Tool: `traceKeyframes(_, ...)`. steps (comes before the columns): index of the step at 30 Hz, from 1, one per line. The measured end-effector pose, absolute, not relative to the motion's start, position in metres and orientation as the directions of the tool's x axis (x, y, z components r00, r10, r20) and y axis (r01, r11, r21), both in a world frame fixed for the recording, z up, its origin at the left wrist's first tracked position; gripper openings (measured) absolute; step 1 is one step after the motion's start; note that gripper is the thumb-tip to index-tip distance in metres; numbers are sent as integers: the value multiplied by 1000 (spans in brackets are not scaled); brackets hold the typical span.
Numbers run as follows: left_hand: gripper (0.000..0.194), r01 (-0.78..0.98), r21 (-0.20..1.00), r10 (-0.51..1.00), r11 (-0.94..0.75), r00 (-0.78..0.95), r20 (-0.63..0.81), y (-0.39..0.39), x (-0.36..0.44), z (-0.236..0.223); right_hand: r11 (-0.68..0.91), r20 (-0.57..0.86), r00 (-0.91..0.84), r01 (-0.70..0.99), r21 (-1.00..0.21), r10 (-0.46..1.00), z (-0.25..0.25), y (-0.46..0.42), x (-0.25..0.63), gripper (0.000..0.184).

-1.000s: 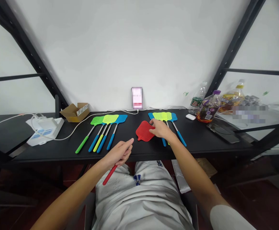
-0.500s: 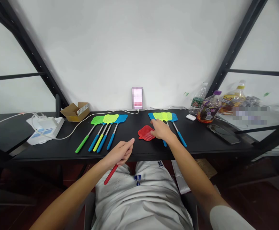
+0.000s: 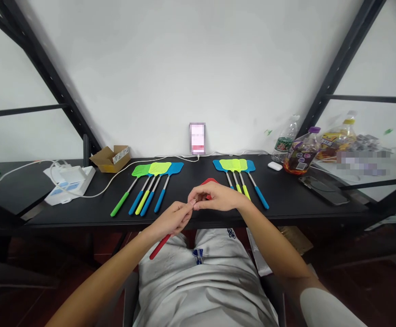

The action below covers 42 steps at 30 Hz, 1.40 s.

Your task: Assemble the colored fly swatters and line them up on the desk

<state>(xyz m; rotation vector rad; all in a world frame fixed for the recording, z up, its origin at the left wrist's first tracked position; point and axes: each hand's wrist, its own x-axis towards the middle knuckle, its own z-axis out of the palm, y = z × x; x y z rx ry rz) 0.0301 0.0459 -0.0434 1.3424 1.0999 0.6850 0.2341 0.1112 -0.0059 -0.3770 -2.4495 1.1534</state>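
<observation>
Soft, even light brightened the wall (image 3: pixel 157 68), while the floor (image 3: pixel 347 290) below the desk (image 3: pixel 194 170) sank into dimness. Wide-lens distortion stretched the edges. Pixel blocks masked the phone screen (image 3: pixel 198 138).

red handle (image 3: pixel 159 247) slanted, lower end leftward; red swatter head (image 3: pixel 210 180) mostly hidden, over table (image 3: pixel 286 200).

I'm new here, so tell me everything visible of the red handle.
The red handle is slim, straight, plain and plastic-looking, with a rounded free end. It slants from the left hand, which closes around it and hides its other end. It shows over the pale trousers; whether it touches them is unclear.
</observation>
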Motion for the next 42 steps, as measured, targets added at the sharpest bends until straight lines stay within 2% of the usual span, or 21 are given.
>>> traceKeyframes(11, 54, 230, 964, 882, 135, 415, -223, 45, 28, -44, 620, 274, -840, 91, -780, 468, -6, 113, 234, 6)
traceKeyframes(15, 47, 229, 969, 877, 95, 440, -191, 44, 29, -45, 586, 308, -765, 110, -803, 566, -2, 120, 249, 13)
traceKeyframes(22, 46, 270, 962, 868, 39, 467, -167, 43, 32, -41, 511, 388, -526, 106, -853, 757, 5, 139, 286, 28)
traceKeyframes(30, 46, 281, 959, 863, 26, 479, -163, 44, 31, -43, 525, 468, -432, 14, -851, 771, 10, 143, 301, 28)
traceKeyframes(35, 46, 284, 959, 864, 24, 476, -163, 44, 32, -43, 486, 498, -275, -118, -866, 822, 4, 145, 284, 30)
traceKeyframes(38, 45, 277, 961, 865, 23, 476, -158, 44, 31, -45, 407, 447, -346, -184, -894, 825, 1, 141, 268, 32)
traceKeyframes(42, 45, 267, 964, 862, 9, 486, -143, 45, 30, -48, 351, 348, -592, -115, -929, 727, 0, 132, 254, 35)
